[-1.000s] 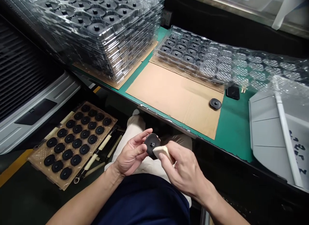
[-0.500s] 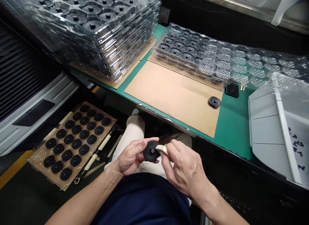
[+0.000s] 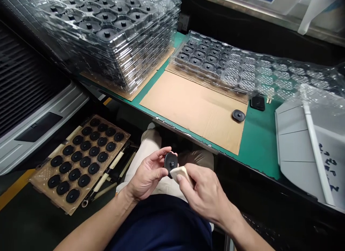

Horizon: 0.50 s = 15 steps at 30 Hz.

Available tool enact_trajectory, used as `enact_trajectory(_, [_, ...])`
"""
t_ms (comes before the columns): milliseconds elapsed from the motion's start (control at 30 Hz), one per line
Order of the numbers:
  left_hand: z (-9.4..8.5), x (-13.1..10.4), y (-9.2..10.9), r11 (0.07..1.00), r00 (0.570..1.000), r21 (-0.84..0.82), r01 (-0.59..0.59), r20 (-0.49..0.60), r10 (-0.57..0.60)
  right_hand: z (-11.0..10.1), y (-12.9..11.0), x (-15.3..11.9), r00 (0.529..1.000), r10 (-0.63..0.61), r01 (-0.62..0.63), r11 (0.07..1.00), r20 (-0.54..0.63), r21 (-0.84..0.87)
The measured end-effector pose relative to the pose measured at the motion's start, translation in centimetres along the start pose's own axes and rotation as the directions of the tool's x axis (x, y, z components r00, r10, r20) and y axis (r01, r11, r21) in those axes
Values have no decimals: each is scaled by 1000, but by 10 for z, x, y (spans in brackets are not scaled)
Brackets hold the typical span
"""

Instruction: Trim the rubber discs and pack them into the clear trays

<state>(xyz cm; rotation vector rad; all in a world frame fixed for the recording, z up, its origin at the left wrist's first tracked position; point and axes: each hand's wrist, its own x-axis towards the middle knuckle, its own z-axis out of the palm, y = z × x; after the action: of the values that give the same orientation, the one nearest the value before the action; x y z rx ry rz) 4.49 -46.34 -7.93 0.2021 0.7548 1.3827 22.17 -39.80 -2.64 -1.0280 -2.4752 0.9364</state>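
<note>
Above my lap, my left hand (image 3: pixel 151 173) grips a round black disc (image 3: pixel 169 161) with a short central stem, thumb on one side and fingers on the other. The disc is tilted, its stem side towards my right hand (image 3: pixel 201 188). Pinched in that right hand is a flat cream-coloured pad (image 3: pixel 181 173), perhaps a folded cloth or foam piece. Its tip lies against or very close to the disc's lower edge; I cannot tell which. A second black disc (image 3: pixel 238 115) rests stem up on the cardboard sheet (image 3: pixel 185 100) at its right side.
Tall stacked clear trays (image 3: pixel 126 60) of black discs stand at the table's left. Another partly filled clear tray (image 3: pixel 199 65) lies at the back. Right of it are a black square object (image 3: pixel 257 103) and a grey bin (image 3: pixel 292 143). A low disc-filled tray (image 3: pixel 88 175) sits at lower left.
The disc in my left hand has turned more edge-on. My right hand has rotated and lowered slightly, showing more of the cream pad. The view has shifted a little.
</note>
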Motion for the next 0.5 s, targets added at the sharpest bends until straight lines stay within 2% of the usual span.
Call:
enact_trajectory(100, [8,-5,2,996,998,59,-64,8,63,2,-9,-4,993,-74,80,994,-88,68])
enact_trajectory(167, [12,-7,4,991,994,70,-112,-9,113,1,-12,-4,974,-157,158,987,-164,-8])
enact_trajectory(267, [16,-9,7,982,986,98,-160,-31,163,1,-8,-4,962,-164,135,981,-218,-139])
enact_trajectory(333, [17,-9,9,982,986,101,-159,-29,162,1,-5,-5,969,-133,107,986,-210,-129])
enact_trajectory(433, [16,-11,9,991,993,65,-120,-7,121,1,-2,-7,979,-156,155,988,-129,-13])
enact_trajectory(500, [15,-12,9,996,997,37,-79,11,78,0,-1,-8,979,-155,154,988,-130,-20])
